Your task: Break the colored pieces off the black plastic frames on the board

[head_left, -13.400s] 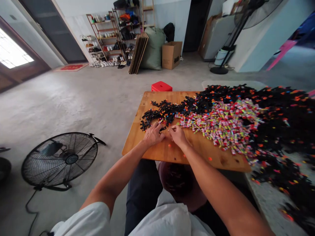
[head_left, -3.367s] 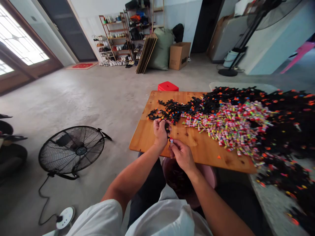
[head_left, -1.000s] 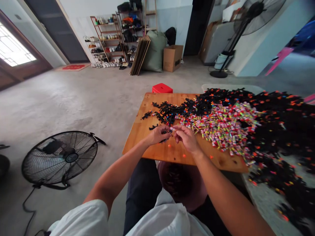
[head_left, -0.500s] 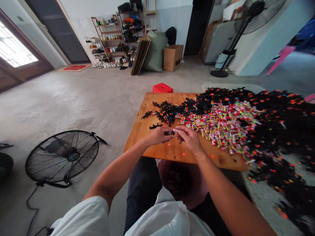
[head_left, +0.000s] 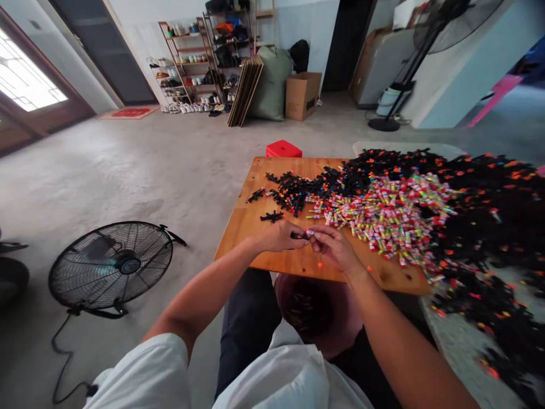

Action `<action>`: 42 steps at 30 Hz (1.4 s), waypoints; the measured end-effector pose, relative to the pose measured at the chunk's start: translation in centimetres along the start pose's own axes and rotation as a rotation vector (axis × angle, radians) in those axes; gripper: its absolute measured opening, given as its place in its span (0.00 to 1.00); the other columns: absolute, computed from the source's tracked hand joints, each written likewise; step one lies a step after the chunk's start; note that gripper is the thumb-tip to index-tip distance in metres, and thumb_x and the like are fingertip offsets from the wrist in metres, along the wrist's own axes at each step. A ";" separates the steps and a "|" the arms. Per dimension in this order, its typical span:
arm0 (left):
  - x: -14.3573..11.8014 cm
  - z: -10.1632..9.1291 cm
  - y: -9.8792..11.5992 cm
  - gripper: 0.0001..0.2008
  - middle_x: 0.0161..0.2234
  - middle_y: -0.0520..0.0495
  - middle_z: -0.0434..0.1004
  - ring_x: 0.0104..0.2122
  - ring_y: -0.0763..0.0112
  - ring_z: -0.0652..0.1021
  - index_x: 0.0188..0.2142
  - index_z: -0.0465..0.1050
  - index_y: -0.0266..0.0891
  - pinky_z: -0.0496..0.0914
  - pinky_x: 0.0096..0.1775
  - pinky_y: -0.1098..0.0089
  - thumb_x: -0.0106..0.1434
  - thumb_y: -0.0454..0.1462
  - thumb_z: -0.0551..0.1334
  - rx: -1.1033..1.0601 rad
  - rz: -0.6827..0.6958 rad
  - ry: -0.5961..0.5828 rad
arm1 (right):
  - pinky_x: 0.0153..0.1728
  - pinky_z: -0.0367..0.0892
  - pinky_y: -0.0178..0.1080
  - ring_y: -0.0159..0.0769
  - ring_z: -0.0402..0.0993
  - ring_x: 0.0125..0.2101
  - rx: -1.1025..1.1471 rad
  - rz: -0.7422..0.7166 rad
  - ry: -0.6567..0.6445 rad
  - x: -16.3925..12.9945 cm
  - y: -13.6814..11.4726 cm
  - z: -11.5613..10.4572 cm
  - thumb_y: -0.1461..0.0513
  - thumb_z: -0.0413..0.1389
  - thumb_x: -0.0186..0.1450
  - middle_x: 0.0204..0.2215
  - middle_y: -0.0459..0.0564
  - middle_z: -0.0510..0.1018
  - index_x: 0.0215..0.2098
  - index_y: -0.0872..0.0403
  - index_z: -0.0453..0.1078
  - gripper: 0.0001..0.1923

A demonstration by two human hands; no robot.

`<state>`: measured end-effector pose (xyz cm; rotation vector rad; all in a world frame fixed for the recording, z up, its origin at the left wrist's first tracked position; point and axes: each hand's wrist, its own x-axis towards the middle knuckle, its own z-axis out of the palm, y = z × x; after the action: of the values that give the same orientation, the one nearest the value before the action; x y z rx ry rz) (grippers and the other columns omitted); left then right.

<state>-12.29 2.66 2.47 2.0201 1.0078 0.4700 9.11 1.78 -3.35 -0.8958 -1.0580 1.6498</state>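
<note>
Over the front part of the wooden table (head_left: 238, 250), my left hand (head_left: 276, 237) is closed around a small black toy gun (head_left: 300, 236), mostly hidden by the fingers. My right hand (head_left: 334, 247) pinches a small red-and-white tube (head_left: 310, 233) against the gun's end; whether the two are joined I cannot tell. Beyond the hands lies a loose black toy gun (head_left: 271, 216). A heap of colourful small tubes (head_left: 392, 216) spreads to the right, with a pile of black toy guns (head_left: 383, 162) with orange tips behind it. A small orange piece (head_left: 320, 264) rests near the front edge.
A pinkish tub (head_left: 349, 318) with dark contents sits between my legs under the table edge. On the floor at left stands a black fan (head_left: 128, 264) with a cord. A red stool (head_left: 283, 149) is behind the table, and a cardboard box (head_left: 303, 96) stands by the wall.
Both hands have shifted slightly right and down. The black toy gun shows further out of my left fingers, and the tube sits at its end. The camera view has moved a little.
</note>
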 end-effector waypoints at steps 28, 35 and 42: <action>-0.7 1.6 -2.0 0.19 0.31 0.51 0.82 0.27 0.69 0.78 0.45 0.83 0.46 0.65 0.30 0.74 0.56 0.48 0.74 -0.025 -0.059 -0.133 | 0.22 0.65 0.34 0.31 0.70 0.18 -0.534 0.145 -0.235 -3.3 -0.2 -2.9 0.53 0.62 0.63 0.19 0.44 0.76 0.42 0.56 0.81 0.16; -0.8 -1.5 -8.9 0.09 0.33 0.45 0.81 0.32 0.65 0.78 0.37 0.81 0.41 0.65 0.36 0.70 0.67 0.42 0.64 0.259 -0.257 0.299 | 0.18 0.59 0.31 0.31 0.71 0.17 -0.907 0.583 -0.443 -7.5 0.4 -6.0 0.55 0.63 0.61 0.21 0.45 0.79 0.41 0.54 0.80 0.14; 1.3 -0.1 -10.6 0.17 0.26 0.46 0.75 0.32 0.61 0.77 0.29 0.76 0.41 0.64 0.36 0.69 0.56 0.50 0.74 0.302 -0.536 0.359 | 0.35 0.68 0.36 0.40 0.79 0.35 -1.351 0.005 0.053 1.5 -0.8 -4.2 0.60 0.51 0.70 0.34 0.51 0.84 0.40 0.53 0.79 0.14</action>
<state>-16.73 7.50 -6.01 1.8409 1.8696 0.4094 12.77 4.38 -4.26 -1.7217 -2.1453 0.7122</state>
